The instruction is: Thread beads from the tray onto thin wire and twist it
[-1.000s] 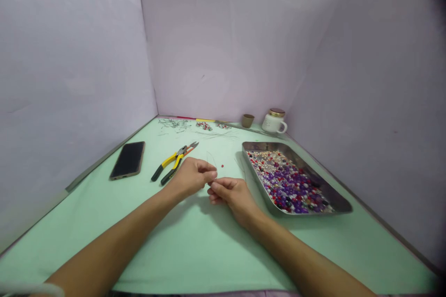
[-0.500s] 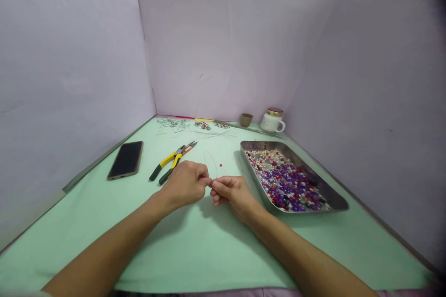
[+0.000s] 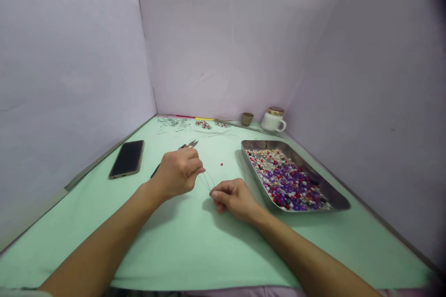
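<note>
A thin wire runs between my two hands above the green tabletop. My left hand is closed, pinching the wire's upper part between thumb and fingers. Lower and to the right, my right hand pinches the wire's other part at its fingertips. The wire looks doubled or looped between them. Just beyond my hands lies a single red bead. Pliers lie behind my left hand, which hides most of their handles. Whether a bead sits within my right fingertips is hidden.
A metal tray of mixed purple, red and white beads stands at right. The phone lies at left. Along the back are wire pieces, beaded pieces, a small brown cup and a lidded white mug. Partition walls surround the table.
My left hand has moved up and left, away from my right hand, so a gap with wire strands shows between them. It now covers more of the pliers. My right hand has lowered slightly.
</note>
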Demonstrator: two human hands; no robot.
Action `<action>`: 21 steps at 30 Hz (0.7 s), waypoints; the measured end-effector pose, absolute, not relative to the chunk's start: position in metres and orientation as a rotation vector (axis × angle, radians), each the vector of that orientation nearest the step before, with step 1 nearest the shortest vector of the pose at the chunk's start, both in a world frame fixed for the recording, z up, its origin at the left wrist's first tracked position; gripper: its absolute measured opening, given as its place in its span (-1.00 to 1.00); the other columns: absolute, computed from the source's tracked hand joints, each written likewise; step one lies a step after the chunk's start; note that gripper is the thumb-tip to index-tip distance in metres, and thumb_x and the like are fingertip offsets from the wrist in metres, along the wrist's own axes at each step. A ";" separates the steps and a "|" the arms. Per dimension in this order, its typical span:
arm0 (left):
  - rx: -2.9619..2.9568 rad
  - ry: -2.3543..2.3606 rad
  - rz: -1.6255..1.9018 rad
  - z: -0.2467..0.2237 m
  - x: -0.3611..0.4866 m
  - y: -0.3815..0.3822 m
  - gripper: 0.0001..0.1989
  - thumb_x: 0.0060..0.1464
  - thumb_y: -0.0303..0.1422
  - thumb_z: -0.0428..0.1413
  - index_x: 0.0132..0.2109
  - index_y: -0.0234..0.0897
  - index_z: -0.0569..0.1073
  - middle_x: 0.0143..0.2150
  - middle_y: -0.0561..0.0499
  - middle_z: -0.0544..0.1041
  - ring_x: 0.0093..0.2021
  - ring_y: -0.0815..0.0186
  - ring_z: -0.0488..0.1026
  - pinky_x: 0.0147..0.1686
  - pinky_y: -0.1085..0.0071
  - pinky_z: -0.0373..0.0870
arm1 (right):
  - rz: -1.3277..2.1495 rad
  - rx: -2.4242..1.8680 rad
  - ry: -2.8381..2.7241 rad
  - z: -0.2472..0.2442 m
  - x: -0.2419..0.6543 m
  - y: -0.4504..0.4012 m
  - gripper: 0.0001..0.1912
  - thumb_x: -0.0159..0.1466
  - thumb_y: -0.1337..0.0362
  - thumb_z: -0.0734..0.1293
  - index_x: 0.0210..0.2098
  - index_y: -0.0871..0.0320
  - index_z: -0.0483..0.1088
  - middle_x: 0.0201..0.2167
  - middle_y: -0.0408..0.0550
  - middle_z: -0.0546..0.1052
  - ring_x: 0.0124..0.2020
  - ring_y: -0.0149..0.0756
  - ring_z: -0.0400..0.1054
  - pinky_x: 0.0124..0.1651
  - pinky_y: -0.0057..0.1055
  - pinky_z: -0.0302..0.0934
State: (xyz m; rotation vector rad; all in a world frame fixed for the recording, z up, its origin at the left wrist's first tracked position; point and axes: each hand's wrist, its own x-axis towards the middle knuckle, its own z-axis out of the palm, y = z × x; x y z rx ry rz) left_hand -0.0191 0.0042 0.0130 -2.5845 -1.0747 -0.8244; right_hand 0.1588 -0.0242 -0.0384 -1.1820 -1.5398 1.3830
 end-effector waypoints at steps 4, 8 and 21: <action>-2.652 -1.331 -0.953 0.015 -0.023 0.009 -0.82 -0.05 -0.37 0.00 -0.55 -0.28 0.40 -0.54 0.06 0.36 -0.48 0.41 0.27 -0.48 0.49 0.14 | 1.337 -1.118 -1.586 -0.033 0.158 -0.030 -0.86 -0.01 0.28 0.27 -0.58 0.24 0.38 -0.70 -0.19 0.35 -0.69 -0.50 0.20 -0.60 -0.54 0.09; -2.802 -1.729 -1.094 0.018 -0.026 0.017 -0.80 -0.10 -0.29 0.03 -0.56 -0.30 0.39 -0.61 0.10 0.32 -0.55 0.43 0.24 -0.51 0.50 0.15 | 1.299 -1.107 -1.570 -0.033 0.158 -0.031 -0.85 0.00 0.26 0.27 -0.55 0.24 0.39 -0.69 -0.18 0.36 -0.68 -0.50 0.22 -0.58 -0.54 0.10; -2.986 -1.281 -0.984 0.020 -0.026 0.016 -0.87 -0.06 -0.38 0.01 -0.52 -0.29 0.35 -0.45 0.05 0.42 -0.35 0.36 0.30 -0.17 0.35 0.17 | 1.399 -1.170 -1.557 -0.041 0.156 -0.029 -0.88 -0.02 0.30 0.26 -0.60 0.24 0.37 -0.73 -0.22 0.33 -0.73 -0.51 0.17 -0.64 -0.54 0.05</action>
